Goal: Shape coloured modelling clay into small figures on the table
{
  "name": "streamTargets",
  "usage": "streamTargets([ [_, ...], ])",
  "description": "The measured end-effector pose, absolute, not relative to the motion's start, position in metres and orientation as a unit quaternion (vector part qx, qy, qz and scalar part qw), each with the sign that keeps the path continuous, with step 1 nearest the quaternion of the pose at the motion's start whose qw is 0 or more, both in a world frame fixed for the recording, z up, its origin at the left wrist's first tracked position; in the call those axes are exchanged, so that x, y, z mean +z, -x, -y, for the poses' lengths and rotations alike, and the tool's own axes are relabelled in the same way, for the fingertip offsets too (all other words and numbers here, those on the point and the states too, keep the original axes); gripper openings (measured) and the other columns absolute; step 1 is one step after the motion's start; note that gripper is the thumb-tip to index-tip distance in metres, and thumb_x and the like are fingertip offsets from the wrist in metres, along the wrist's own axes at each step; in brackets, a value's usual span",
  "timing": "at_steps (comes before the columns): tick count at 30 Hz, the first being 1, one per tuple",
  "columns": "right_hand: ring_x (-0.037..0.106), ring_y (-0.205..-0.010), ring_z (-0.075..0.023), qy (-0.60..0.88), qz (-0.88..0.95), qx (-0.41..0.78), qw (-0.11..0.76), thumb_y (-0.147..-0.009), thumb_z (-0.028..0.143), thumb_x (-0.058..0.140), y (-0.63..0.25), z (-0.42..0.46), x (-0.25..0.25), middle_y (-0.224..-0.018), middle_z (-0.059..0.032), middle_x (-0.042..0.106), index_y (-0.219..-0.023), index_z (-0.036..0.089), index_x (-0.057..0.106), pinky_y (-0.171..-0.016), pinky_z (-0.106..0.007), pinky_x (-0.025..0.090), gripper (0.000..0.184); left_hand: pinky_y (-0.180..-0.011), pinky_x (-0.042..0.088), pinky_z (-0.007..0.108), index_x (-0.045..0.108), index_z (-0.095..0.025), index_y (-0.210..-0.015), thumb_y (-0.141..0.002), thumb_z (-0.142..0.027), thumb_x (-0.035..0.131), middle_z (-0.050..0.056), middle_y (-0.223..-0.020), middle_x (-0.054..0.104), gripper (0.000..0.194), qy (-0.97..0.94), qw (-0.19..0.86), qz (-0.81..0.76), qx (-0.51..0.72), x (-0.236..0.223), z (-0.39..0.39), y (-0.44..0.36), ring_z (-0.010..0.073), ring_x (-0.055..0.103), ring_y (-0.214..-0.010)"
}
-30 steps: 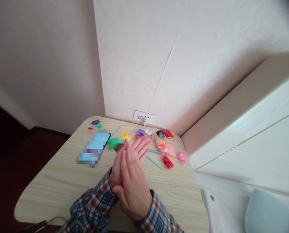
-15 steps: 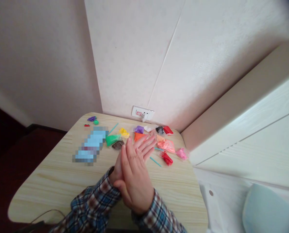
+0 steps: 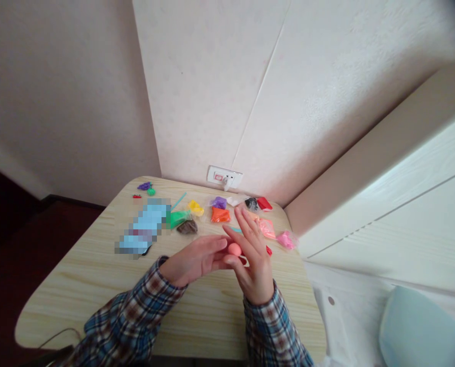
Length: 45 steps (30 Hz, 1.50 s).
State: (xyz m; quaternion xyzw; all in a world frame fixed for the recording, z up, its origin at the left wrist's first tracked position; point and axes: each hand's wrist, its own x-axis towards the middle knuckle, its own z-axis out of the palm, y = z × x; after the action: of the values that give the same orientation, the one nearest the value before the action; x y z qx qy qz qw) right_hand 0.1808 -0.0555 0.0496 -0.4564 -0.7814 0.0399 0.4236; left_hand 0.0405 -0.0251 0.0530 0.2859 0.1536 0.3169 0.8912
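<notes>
A small coral-pink clay ball [image 3: 234, 249] sits between my two hands above the table. My right hand [image 3: 255, 260] has its thumb below the ball and its index finger above it, with the other fingers stretched out beyond. From the left, my left hand [image 3: 198, 259] curls its thumb and fingers up to the ball's side. The exact contact of each fingertip is partly hidden. Past the hands lie bags of soft clay: orange [image 3: 220, 215], brown [image 3: 187, 227], green [image 3: 178, 219], yellow [image 3: 195, 208], and coral [image 3: 266, 228]. A red bag [image 3: 269, 251] is mostly covered by my right hand.
On the wooden table [image 3: 97, 285], a blurred-out phone-like object [image 3: 145, 229] lies to the left. Small purple [image 3: 144, 186] and green [image 3: 151, 192] clay pieces sit at the back corner. A pink bag [image 3: 287, 240] is near the right edge. The wall carries a socket [image 3: 224, 177].
My palms, pressed together before, have come apart. The left hand now lies to the left, the right has turned upright, and the coral ball shows between them.
</notes>
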Motion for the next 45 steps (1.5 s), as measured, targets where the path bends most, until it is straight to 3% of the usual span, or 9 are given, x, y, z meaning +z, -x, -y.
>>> streamTargets([
  [6, 0.024, -0.132, -0.0281, 0.441, 0.796, 0.07, 0.408, -0.084, 0.045, 0.048, -0.18, 0.058, 0.06, -0.142, -0.0081, 0.032, -0.123, 0.021, 0.048, -0.103, -0.054, 0.025, 0.047, -0.06, 0.043, 0.018, 0.067, -0.012, -0.079, -0.077, -0.014, 0.057, 0.002, -0.07, 0.063, 0.01, -0.363, 0.852, -0.209, 0.314, 0.057, 0.023, -0.029, 0.0119, 0.057, -0.068],
  [11, 0.034, -0.127, -0.0271, 0.451, 0.767, 0.084, 0.449, -0.082, 0.031, 0.054, -0.179, 0.064, 0.068, -0.131, -0.0057, 0.045, -0.099, 0.022, 0.062, -0.101, -0.051, 0.031, 0.02, -0.063, 0.043, 0.019, 0.066, -0.013, -0.076, -0.074, -0.019, 0.061, 0.002, -0.071, 0.06, 0.009, -0.387, 0.841, -0.196, 0.323, 0.056, 0.023, -0.026, 0.0123, 0.056, -0.07],
  [15, 0.041, -0.12, -0.0255, 0.451, 0.755, 0.076, 0.469, -0.081, 0.027, 0.056, -0.178, 0.065, 0.069, -0.122, -0.0065, 0.053, -0.091, 0.021, 0.062, -0.098, -0.048, 0.034, 0.013, -0.073, 0.042, 0.026, 0.063, -0.015, -0.082, -0.068, -0.034, 0.067, 0.004, -0.079, 0.061, 0.023, -0.418, 0.831, -0.205, 0.304, 0.053, 0.025, -0.026, 0.0172, 0.057, -0.082],
  [20, 0.046, -0.113, -0.0244, 0.444, 0.748, 0.071, 0.488, -0.079, 0.024, 0.059, -0.176, 0.065, 0.067, -0.112, -0.0067, 0.058, -0.084, 0.02, 0.06, -0.095, -0.046, 0.037, 0.006, -0.069, 0.04, 0.025, 0.058, -0.012, -0.076, -0.063, -0.038, 0.072, 0.001, -0.075, 0.059, 0.032, -0.438, 0.821, -0.222, 0.29, 0.056, 0.025, -0.027, 0.0124, 0.053, -0.071],
  [29, 0.043, -0.117, -0.0239, 0.422, 0.776, 0.095, 0.459, -0.078, 0.025, 0.062, -0.176, 0.066, 0.07, -0.123, -0.008, 0.051, -0.107, 0.019, 0.056, -0.099, -0.044, 0.034, 0.03, -0.065, 0.04, 0.022, 0.064, -0.011, -0.071, -0.07, -0.031, 0.066, 0.0, -0.068, 0.06, 0.02, -0.452, 0.791, -0.246, 0.33, 0.064, 0.028, -0.026, 0.0105, 0.051, -0.066],
  [33, 0.045, -0.113, -0.0231, 0.419, 0.77, 0.099, 0.472, -0.078, 0.022, 0.062, -0.175, 0.067, 0.07, -0.118, -0.0072, 0.054, -0.1, 0.019, 0.059, -0.098, -0.042, 0.036, 0.022, -0.066, 0.041, 0.023, 0.065, -0.012, -0.069, -0.067, -0.028, 0.069, -0.001, -0.067, 0.061, 0.016, -0.458, 0.781, -0.254, 0.34, 0.064, 0.029, -0.026, 0.011, 0.052, -0.065],
  [38, 0.047, -0.111, -0.0231, 0.412, 0.766, 0.106, 0.481, -0.077, 0.023, 0.063, -0.175, 0.066, 0.071, -0.116, -0.0076, 0.055, -0.096, 0.018, 0.06, -0.096, -0.042, 0.037, 0.02, -0.072, 0.042, 0.026, 0.067, -0.012, -0.081, -0.066, -0.042, 0.068, 0.003, -0.075, 0.063, 0.034, -0.462, 0.81, -0.205, 0.296, 0.061, 0.028, -0.025, 0.0154, 0.055, -0.076],
  [41, 0.047, -0.11, -0.0228, 0.402, 0.771, 0.11, 0.481, -0.076, 0.022, 0.064, -0.175, 0.066, 0.072, -0.114, -0.0077, 0.056, -0.093, 0.018, 0.061, -0.095, -0.041, 0.038, 0.018, -0.069, 0.041, 0.023, 0.067, -0.012, -0.075, -0.067, -0.041, 0.068, 0.001, -0.071, 0.061, 0.03, -0.455, 0.827, -0.185, 0.274, 0.059, 0.028, -0.025, 0.013, 0.054, -0.071],
  [45, 0.046, -0.112, -0.0227, 0.401, 0.778, 0.108, 0.472, -0.078, 0.025, 0.062, -0.176, 0.067, 0.076, -0.117, -0.008, 0.055, -0.102, 0.018, 0.058, -0.097, -0.041, 0.037, 0.026, -0.068, 0.042, 0.023, 0.066, -0.011, -0.073, -0.07, -0.038, 0.067, 0.001, -0.069, 0.06, 0.028, -0.427, 0.83, -0.177, 0.312, 0.055, 0.03, -0.027, 0.013, 0.054, -0.07],
])
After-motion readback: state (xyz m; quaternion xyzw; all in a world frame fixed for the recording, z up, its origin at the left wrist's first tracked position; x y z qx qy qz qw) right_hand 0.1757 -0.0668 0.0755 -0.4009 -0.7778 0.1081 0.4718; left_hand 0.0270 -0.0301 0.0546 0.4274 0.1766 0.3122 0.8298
